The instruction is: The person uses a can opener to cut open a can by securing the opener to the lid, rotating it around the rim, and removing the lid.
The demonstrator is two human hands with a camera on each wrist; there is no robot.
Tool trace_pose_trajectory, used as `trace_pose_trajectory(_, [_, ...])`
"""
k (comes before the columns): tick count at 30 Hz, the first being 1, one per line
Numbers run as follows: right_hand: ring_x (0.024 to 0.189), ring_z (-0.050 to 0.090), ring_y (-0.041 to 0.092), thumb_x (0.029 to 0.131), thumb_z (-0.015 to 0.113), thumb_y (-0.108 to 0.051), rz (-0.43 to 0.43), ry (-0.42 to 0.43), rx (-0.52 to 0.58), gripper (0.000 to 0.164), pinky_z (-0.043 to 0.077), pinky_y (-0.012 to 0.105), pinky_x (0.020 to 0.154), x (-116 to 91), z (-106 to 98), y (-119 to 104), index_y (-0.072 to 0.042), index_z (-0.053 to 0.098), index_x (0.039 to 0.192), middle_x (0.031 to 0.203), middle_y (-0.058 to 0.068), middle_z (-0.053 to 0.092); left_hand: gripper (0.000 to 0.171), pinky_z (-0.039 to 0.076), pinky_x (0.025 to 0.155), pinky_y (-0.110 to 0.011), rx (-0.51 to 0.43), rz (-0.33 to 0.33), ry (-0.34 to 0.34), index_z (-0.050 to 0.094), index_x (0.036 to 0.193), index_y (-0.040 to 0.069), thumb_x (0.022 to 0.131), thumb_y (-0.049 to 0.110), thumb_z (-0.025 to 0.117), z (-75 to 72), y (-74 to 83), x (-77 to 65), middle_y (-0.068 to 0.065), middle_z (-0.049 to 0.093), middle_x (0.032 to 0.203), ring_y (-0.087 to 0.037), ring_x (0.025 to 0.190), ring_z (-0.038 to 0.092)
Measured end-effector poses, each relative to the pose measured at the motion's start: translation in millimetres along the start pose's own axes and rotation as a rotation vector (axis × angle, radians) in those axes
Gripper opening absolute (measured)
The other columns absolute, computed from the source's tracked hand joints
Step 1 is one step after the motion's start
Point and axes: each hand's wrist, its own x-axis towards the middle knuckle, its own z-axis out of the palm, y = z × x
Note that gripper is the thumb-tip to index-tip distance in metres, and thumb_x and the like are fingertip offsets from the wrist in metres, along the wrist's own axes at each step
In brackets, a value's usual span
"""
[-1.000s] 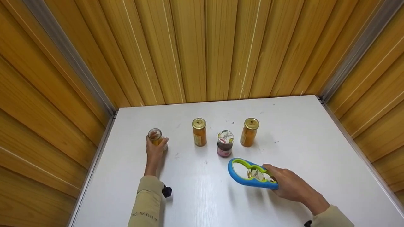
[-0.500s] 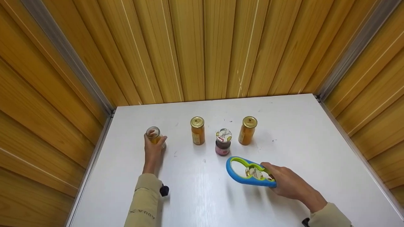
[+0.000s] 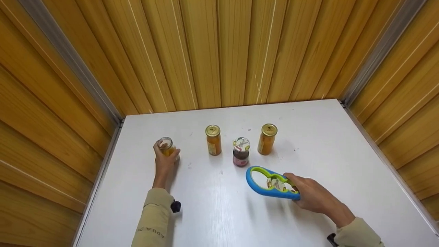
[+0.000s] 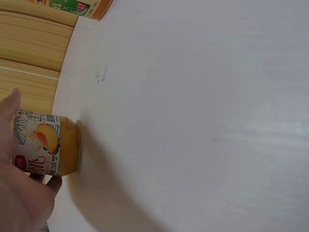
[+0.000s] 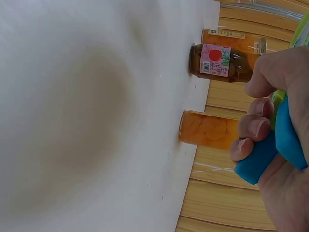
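At the left, my left hand [image 3: 164, 164] has its fingers and thumb around a glass jar [image 3: 167, 148] of yellow fruit, which stands upright on the table. The jar's top shows a bare glass rim, and its peach label [image 4: 43, 137] faces the left wrist camera. My right hand [image 3: 310, 193] grips a blue and green jar opener [image 3: 255, 183] by one end, held over the table at the right. A patterned lid [image 3: 275, 184] sits in the opener's middle opening. Its far end is hidden by my fingers.
Two gold-lidded jars of orange fruit, a left one [image 3: 214, 142] and a right one [image 3: 267, 140], stand toward the back of the white table [image 3: 205, 212]. Between and in front of them is a dark jar [image 3: 241, 154] with a patterned lid. Wood-panelled walls [image 3: 233, 51] enclose the table.
The head view has shifted slightly, moving the jars a little up and left in it. Both hands keep their holds on the jar and the jar opener.
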Motion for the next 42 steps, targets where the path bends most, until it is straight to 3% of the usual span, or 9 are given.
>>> trace_pose_trajectory(7, [0.094, 0.064, 0.021, 0.078, 0.087, -0.004, -0.039, 0.039, -0.012, 0.076, 0.057, 0.047, 0.082, -3, 2, 2, -0.005, 0.048, 0.144, 0.119, 0.013, 0.068, 0.106, 0.021, 0.122, -0.058, 0.028, -0.048, -0.045, -0.003, 0.164, 0.027, 0.095, 0.028, 0.077, -4.1, -3.6, -3.5, -0.022, 0.02, 0.167, -0.041, 0.152, 0.024])
trace_pose_trajectory(14, [0.097, 0.065, 0.023, 0.081, 0.085, -0.006, -0.017, 0.027, -0.021, 0.075, 0.057, 0.048, 0.085, -1, -4, 0, -0.003, 0.047, 0.145, 0.123, 0.015, 0.068, 0.112, 0.02, 0.124, -0.055, 0.015, -0.035, -0.054, -0.011, 0.164, 0.019, 0.095, 0.027, 0.076, -0.7, -4.9, -13.1, -0.024, 0.021, 0.165, -0.041, 0.152, 0.024])
trace_pose_trajectory(20, [0.099, 0.064, 0.026, 0.081, 0.086, -0.006, -0.003, 0.036, -0.022, 0.076, 0.057, 0.051, 0.088, 6, -12, -2, -0.004, 0.047, 0.145, 0.124, 0.015, 0.067, 0.112, 0.023, 0.123, -0.053, -0.054, -0.053, -0.008, -0.014, 0.164, 0.014, 0.096, 0.029, 0.074, 7.7, 3.1, -26.5, -0.024, 0.022, 0.165, -0.039, 0.154, 0.02])
trace_pose_trajectory(24, [0.098, 0.064, 0.027, 0.08, 0.087, -0.007, -0.014, 0.042, -0.02, 0.077, 0.057, 0.052, 0.088, 9, -12, -5, -0.004, 0.047, 0.146, 0.124, 0.016, 0.067, 0.111, 0.03, 0.12, -0.052, -0.086, -0.096, 0.06, -0.013, 0.164, 0.013, 0.096, 0.032, 0.073, 12.0, 8.8, -42.5, -0.023, 0.02, 0.165, -0.038, 0.153, 0.023])
trace_pose_trajectory(29, [0.1, 0.064, 0.028, 0.081, 0.087, -0.008, 0.002, 0.027, -0.015, 0.077, 0.057, 0.053, 0.089, 13, -11, -12, -0.006, 0.046, 0.146, 0.124, 0.016, 0.067, 0.105, 0.027, 0.12, -0.056, -0.108, -0.137, 0.105, -0.009, 0.164, 0.01, 0.098, 0.035, 0.068, 18.7, 12.8, -70.2, -0.023, 0.018, 0.166, -0.039, 0.153, 0.023])
trace_pose_trajectory(33, [0.098, 0.064, 0.027, 0.081, 0.086, -0.008, -0.016, 0.043, -0.02, 0.075, 0.057, 0.051, 0.087, 15, -9, -16, -0.007, 0.047, 0.145, 0.122, 0.014, 0.068, 0.1, 0.028, 0.12, -0.057, -0.122, -0.126, 0.057, -0.002, 0.165, 0.007, 0.099, 0.035, 0.067, 30.3, 16.6, -89.9, -0.022, 0.019, 0.166, -0.041, 0.152, 0.023])
trace_pose_trajectory(39, [0.093, 0.065, 0.023, 0.079, 0.087, -0.008, -0.099, 0.076, -0.03, 0.075, 0.058, 0.045, 0.081, 16, -3, -22, -0.004, 0.049, 0.143, 0.119, 0.014, 0.069, 0.096, 0.03, 0.118, -0.059, -0.036, -0.242, -0.024, 0.007, 0.166, 0.01, 0.098, 0.041, 0.067, 49.2, 26.1, -113.1, -0.017, 0.02, 0.168, -0.04, 0.152, 0.026])
trace_pose_trajectory(42, [0.096, 0.065, 0.022, 0.08, 0.087, -0.009, -0.091, 0.057, -0.016, 0.076, 0.058, 0.045, 0.084, 15, 0, -27, -0.005, 0.048, 0.144, 0.122, 0.013, 0.069, 0.092, 0.032, 0.117, -0.059, 0.013, -0.268, -0.064, 0.013, 0.165, 0.009, 0.098, 0.042, 0.066, 57.0, 29.8, -124.5, -0.016, 0.022, 0.168, -0.038, 0.151, 0.029])
